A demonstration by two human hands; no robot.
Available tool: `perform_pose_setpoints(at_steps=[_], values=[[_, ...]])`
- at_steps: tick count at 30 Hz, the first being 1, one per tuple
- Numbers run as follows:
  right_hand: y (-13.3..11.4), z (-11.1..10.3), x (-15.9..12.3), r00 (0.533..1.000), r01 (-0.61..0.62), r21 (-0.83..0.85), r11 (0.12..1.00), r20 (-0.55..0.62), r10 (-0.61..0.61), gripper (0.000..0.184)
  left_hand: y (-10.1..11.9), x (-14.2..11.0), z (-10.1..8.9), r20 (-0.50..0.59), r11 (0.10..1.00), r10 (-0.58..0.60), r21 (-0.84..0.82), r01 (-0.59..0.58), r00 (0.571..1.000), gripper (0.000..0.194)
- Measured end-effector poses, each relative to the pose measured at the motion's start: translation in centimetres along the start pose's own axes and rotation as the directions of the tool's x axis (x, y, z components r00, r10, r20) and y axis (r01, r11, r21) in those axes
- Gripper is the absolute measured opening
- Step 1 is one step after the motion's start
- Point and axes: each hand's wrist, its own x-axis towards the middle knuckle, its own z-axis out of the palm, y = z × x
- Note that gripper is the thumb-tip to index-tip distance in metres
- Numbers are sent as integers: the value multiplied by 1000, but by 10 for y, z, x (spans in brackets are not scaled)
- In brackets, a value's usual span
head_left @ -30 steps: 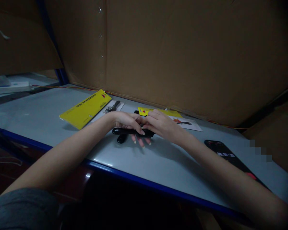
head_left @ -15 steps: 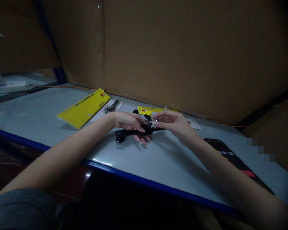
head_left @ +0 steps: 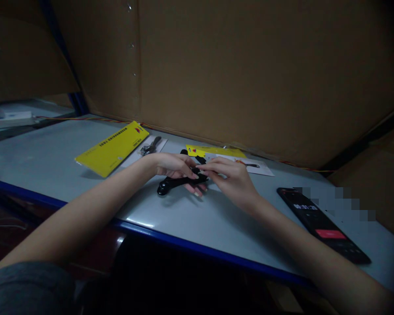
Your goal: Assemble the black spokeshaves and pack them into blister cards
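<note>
My left hand (head_left: 175, 168) is closed around a black hand tool (head_left: 170, 183) with long handles, held just above the pale table (head_left: 52, 157). The tool's rounded handle end points left toward me. My right hand (head_left: 231, 177) meets it from the right, fingers pinched on the tool's far end beside my left fingertips. What sits between the fingertips is too dark to make out.
A yellow packaging card (head_left: 113, 146) lies at the left, with a small tool on a white card (head_left: 151, 146) beside it. Another yellow card (head_left: 213, 152) and a white printed card (head_left: 252, 166) lie behind my hands. A black phone (head_left: 321, 223) rests at the right. Cardboard walls stand behind.
My right hand lifted off the tool half a second ago, then came back down onto its far end. The tool tilted slightly; the left hand kept its hold.
</note>
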Motion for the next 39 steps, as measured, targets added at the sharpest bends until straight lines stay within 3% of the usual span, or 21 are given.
perform_pose_setpoints(at_steps=[7,12,21,28,39], values=[[-1,4,-1,989,147,-234,961,66,-136,27,3,0,7,-55,1000,-6,-10,6,998,38],[-3,3,-4,960,274,-305,912,138,-242,25,3,1,9,-40,1000,-20,7,21,999,35],[1,9,-5,990,138,-169,976,8,-139,24,1,2,4,22,999,41,12,-41,999,42],[8,1,-2,984,140,5,990,115,-139,34,2,0,2,-63,999,39,23,-37,997,46],[9,-1,-3,967,240,-271,932,150,-205,28,-3,4,2,-57,999,40,-3,-40,998,46]])
